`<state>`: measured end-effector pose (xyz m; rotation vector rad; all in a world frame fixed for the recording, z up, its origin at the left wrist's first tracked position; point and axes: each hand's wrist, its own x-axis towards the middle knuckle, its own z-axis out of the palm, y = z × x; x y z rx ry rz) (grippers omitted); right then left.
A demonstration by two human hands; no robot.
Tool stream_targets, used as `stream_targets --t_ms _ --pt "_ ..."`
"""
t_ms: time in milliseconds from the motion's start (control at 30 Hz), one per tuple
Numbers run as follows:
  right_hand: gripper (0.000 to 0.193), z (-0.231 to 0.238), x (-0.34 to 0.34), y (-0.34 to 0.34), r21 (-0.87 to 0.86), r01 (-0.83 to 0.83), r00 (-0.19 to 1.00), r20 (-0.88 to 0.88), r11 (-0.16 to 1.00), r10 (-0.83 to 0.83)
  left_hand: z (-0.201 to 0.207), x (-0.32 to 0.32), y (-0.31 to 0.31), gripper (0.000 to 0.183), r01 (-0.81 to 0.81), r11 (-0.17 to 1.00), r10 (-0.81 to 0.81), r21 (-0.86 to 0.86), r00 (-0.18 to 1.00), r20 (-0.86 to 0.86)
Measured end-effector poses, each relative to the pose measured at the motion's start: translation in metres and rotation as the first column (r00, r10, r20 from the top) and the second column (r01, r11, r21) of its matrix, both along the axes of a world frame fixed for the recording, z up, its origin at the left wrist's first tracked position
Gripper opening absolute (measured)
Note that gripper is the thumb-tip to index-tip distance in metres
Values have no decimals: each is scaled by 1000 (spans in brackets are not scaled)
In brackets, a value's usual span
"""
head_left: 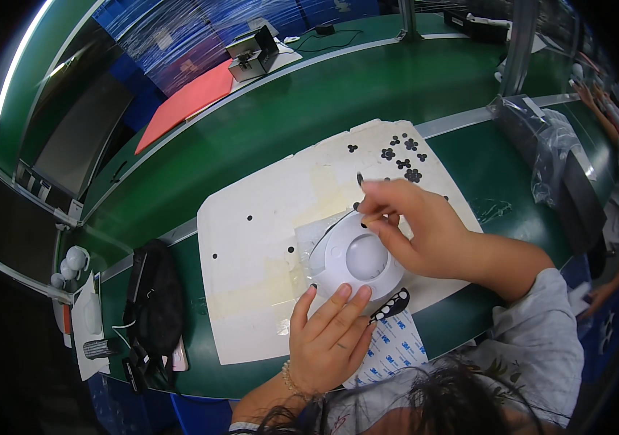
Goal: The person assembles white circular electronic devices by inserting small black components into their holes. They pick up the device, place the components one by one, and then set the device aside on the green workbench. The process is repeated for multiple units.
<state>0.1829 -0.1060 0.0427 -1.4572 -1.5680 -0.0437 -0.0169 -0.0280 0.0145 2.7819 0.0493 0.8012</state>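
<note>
A white rounded plastic housing (335, 254) with a round dished centre lies on a clear plastic bag (306, 235), on top of a large pale board (251, 290). My left hand (327, 337) rests its outstretched fingers on the housing's near edge; a dark spot shows at one fingertip. Over the far right rim, my right hand (414, 228) has thumb and finger closed in a pinch. A small black round pad (364, 225) shows at that pinch, partly hidden by the fingers. Beside my left thumb lies a black strip with white ovals (390, 306).
Clusters of black round pads (412, 175) lie on the board's far right, with single ones at its left. A printed white backing sheet (396, 344) is near me. A black bag (157, 297) sits left, clear plastic wrapping (552, 159) right. Another person's hand (586, 94) appears far right.
</note>
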Motion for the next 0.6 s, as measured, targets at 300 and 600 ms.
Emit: stream_targets --t_ms 300,600 --pt "50 5 -6 7 31 -78 994 -77 996 80 1 1 -1 12 8 1000 -8 -21 1000 -5" --pt "45 13 -19 17 -135 -163 985 -74 977 154 -3 -1 1 11 12 1000 -12 18 1000 -1"
